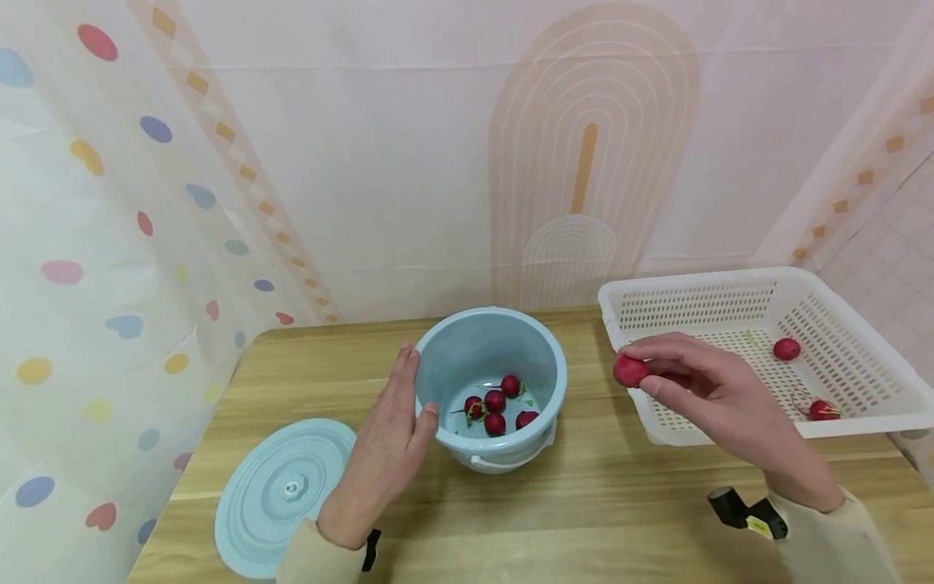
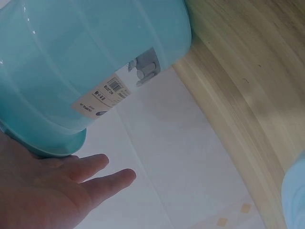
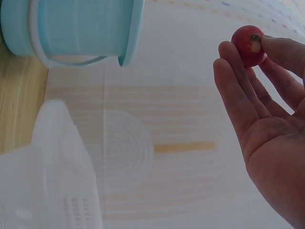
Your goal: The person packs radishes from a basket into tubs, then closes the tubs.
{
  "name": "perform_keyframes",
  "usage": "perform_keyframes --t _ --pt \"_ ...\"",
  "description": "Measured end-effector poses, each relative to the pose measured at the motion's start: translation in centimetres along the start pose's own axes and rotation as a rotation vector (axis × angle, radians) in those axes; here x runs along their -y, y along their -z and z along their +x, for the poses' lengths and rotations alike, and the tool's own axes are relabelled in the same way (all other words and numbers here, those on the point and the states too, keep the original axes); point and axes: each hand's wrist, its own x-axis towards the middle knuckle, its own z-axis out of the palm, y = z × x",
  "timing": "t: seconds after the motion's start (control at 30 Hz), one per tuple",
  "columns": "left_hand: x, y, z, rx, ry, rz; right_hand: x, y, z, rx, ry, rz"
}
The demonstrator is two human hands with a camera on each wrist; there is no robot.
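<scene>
My right hand (image 1: 711, 389) pinches a red radish (image 1: 631, 370) between thumb and fingers, above the near left corner of the white basket. In the right wrist view the same radish (image 3: 249, 46) shows a pale patch by its stem end. A light blue bucket (image 1: 490, 324) stands upright at the middle of the table, with several radishes (image 1: 494, 423) on its bottom. My left hand (image 1: 390, 430) rests with straight fingers against the bucket's left rim. From the left wrist view, the bucket's wall (image 2: 95, 52) carries a printed label, and the fingers lie at its rim.
A white slotted basket (image 1: 693, 284) at the right holds two radishes (image 1: 786, 349). The round blue lid (image 1: 248, 503) lies flat on the wooden table (image 1: 584, 519), left of my left hand. A patterned curtain (image 1: 394, 162) hangs behind the table. The bucket's white handle (image 1: 503, 465) hangs at its front.
</scene>
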Motion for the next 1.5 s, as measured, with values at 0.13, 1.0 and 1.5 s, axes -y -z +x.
perform_keyframes --t 0.13,1.0,1.5 --pt "0.0 0.0 0.0 0.005 0.007 -0.005 -0.1 -0.9 0.7 0.029 -0.025 -0.043" --pt "0.0 -0.2 0.1 0.016 0.018 -0.001 -2.4 -5.9 5.6 0.142 -0.047 -0.216" --pt "0.0 -0.3 0.2 0.009 0.004 -0.004 -4.3 -8.1 8.2 0.263 0.008 -0.392"
